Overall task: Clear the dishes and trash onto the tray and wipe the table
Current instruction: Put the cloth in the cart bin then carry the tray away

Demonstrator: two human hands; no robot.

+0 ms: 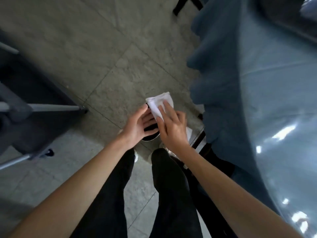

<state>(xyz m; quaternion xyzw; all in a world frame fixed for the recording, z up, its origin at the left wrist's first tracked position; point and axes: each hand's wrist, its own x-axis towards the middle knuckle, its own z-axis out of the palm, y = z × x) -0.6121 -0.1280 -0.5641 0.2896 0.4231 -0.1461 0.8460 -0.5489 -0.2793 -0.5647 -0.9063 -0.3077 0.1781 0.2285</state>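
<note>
Both hands met over the tiled floor (106, 48), in front of the person's dark trouser legs (171, 194). The right hand (172, 127) lay flat on a folded white cloth (158, 104), its fingers (167, 109) spread across the cloth's near half and pressing it down; the cloth's far edge stuck out beyond the fingertips. That grip was a pinning one, fingers extended over the cloth, and whether the thumb closed beneath could not be told. The left hand (137, 126) was cupped and half open just beside the cloth, thumb stretched toward its left edge, fingers curled under and touching or nearly touching the cloth's underside. Below the two hands showed a dark rounded object with a pale rim (151, 136), mostly hidden and too blurred to name. More white material (189, 133) peeked out under the right wrist. To the right, well apart from the cloth, stood the tabletop (274, 100) under a glossy blue cover whose skirt hung down. At left stood a grey-framed trolley (25, 103).
</note>
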